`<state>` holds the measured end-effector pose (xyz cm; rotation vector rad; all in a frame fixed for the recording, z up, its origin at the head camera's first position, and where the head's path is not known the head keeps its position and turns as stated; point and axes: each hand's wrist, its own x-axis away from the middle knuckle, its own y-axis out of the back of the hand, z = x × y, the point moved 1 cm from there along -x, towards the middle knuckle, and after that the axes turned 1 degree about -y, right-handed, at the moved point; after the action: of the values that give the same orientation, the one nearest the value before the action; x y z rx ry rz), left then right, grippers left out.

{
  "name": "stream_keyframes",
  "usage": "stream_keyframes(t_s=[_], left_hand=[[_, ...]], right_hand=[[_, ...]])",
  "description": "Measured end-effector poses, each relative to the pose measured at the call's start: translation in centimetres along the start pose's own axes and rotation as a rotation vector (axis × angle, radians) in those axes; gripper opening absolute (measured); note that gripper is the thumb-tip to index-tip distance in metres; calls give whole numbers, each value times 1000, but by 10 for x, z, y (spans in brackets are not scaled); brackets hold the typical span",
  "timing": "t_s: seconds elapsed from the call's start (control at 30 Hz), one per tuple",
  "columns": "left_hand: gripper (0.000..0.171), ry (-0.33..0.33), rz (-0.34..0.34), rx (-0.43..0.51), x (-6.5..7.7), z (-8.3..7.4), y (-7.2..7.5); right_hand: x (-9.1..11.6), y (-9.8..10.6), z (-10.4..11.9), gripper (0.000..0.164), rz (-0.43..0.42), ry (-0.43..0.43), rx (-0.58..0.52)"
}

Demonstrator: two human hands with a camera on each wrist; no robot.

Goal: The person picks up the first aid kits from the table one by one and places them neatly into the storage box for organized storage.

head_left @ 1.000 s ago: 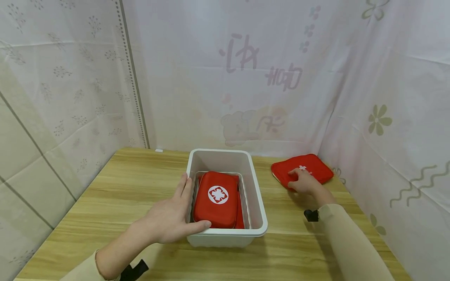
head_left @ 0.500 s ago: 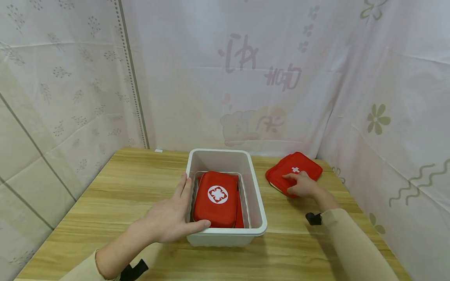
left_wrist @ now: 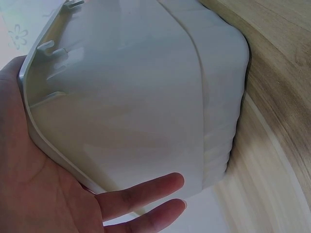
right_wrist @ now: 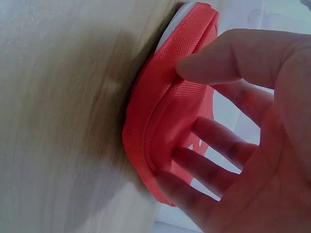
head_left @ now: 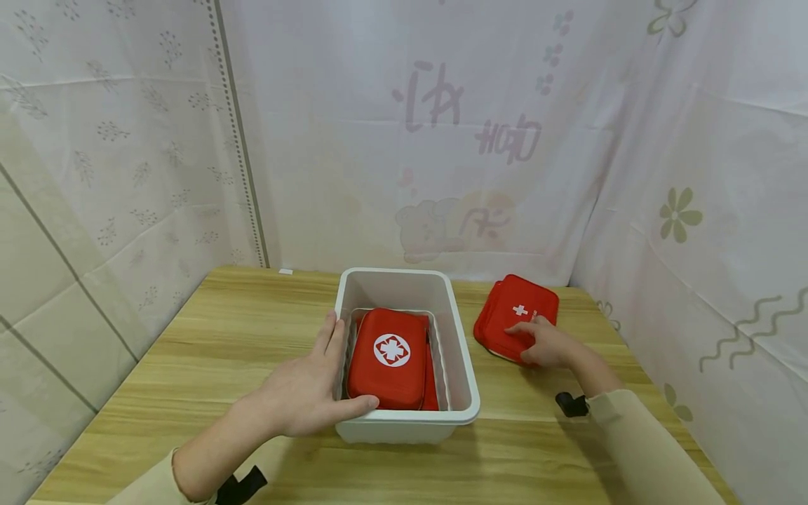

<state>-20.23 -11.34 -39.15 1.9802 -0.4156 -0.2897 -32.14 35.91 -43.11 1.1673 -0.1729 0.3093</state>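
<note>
My left hand (head_left: 299, 393) rests on the near left corner of the white plastic bin (head_left: 463, 365). Its fingers lie straight along the outer wall, with the thumb over the front rim; the left wrist view shows two fingers (left_wrist: 150, 194) outside the wall. A red first-aid case (head_left: 385, 379) with a white round emblem lies in the bin, on another red item (head_left: 431, 382), mostly hidden. To the right, my right hand (head_left: 548, 345) touches a red zippered first-aid pouch (head_left: 505, 312) marked with a small white cross. In the right wrist view, spread fingertips touch its top and the thumb its side.
The wooden tabletop (head_left: 227, 351) extends on both sides of the bin. Behind it hangs a printed curtain (head_left: 353, 175), with more curtain along the left and right. A small white piece (head_left: 285, 271) lies at the back edge.
The red pouch has turned counter-clockwise and shifted left, closer to the bin, with my right hand staying on it and ending slightly lower. My left hand and the bin have stayed put.
</note>
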Motion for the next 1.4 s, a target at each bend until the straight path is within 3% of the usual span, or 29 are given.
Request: stream_keyframes(t_s=[0.4, 0.7, 1.4], left_hand=[[136, 3, -1, 7, 1, 0, 1], [135, 0, -3, 6, 0, 0, -1], [135, -1, -9, 6, 0, 1, -2]], right_hand=[[16, -1, 6, 58, -12, 114, 55], [29, -8, 7, 58, 1, 181, 38], [57, -18, 14, 62, 78, 212, 36]])
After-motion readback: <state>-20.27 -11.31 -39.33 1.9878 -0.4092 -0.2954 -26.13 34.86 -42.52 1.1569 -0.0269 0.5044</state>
